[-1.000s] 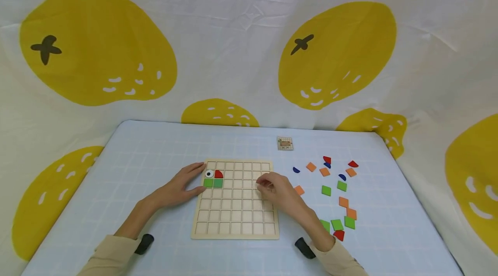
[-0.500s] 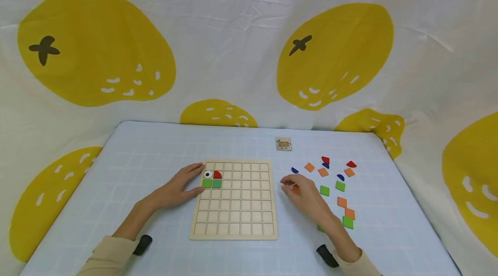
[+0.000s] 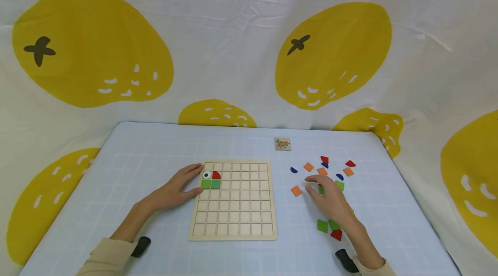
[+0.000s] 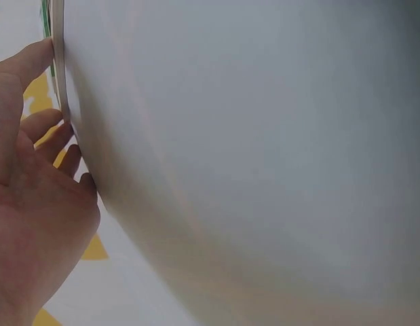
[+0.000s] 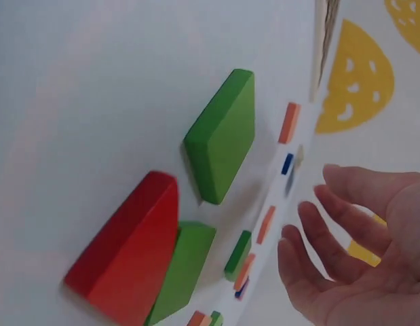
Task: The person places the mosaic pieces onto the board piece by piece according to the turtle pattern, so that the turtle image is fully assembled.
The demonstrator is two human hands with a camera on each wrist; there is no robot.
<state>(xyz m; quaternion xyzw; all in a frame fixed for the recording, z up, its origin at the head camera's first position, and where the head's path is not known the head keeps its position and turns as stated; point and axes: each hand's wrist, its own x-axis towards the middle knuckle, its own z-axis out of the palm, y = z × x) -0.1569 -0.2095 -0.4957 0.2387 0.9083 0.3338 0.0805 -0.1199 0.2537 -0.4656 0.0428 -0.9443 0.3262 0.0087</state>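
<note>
The right hand [image 3: 330,197], fingers apart, has swung empty to tiles [image 3: 296,191] around it; left hand [image 3: 177,189], spread, touches the board [image 3: 234,216].

A passage runs between the board [image 3: 234,205] and orange tile [image 3: 296,190], green tiles [image 3: 322,226] obstructing farther right.
</note>
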